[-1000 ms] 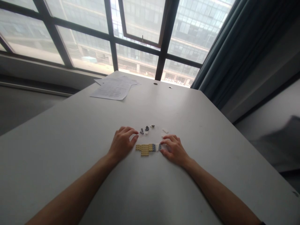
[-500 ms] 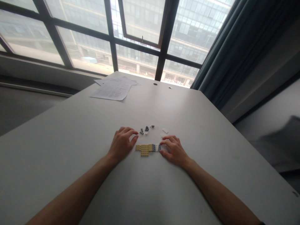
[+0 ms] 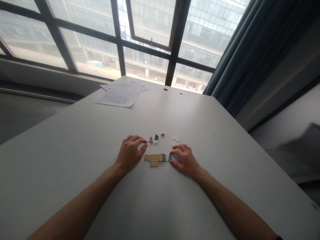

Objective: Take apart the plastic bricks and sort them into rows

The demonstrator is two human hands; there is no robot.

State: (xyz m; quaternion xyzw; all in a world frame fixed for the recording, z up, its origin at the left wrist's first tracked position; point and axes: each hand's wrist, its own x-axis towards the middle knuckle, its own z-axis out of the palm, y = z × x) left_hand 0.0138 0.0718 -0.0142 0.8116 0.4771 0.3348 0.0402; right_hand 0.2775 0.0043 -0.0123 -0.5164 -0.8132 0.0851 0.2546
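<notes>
A flat build of toy bricks (image 3: 154, 158) lies on the white table, mostly tan, with blue-grey and white pieces toward its right end. My right hand (image 3: 184, 159) has its thumb and index finger at that right end, one on each side of the blue-grey end piece (image 3: 170, 157). Just left of the build, my left hand (image 3: 130, 150) rests on the table with curved fingers, thumb and index slightly apart, holding nothing. Beyond the hands are loose grey pieces (image 3: 156, 137), a black-and-white piece (image 3: 162, 135) and a white flat piece (image 3: 176, 139). Another white piece is partly hidden by my right fingers.
Printed sheets of paper (image 3: 120, 95) lie at the far left of the white table (image 3: 160, 206). Two small dark holes show near its far edge. Behind it stand framed windows (image 3: 147, 50), with a dark blue curtain (image 3: 240, 50) on the right.
</notes>
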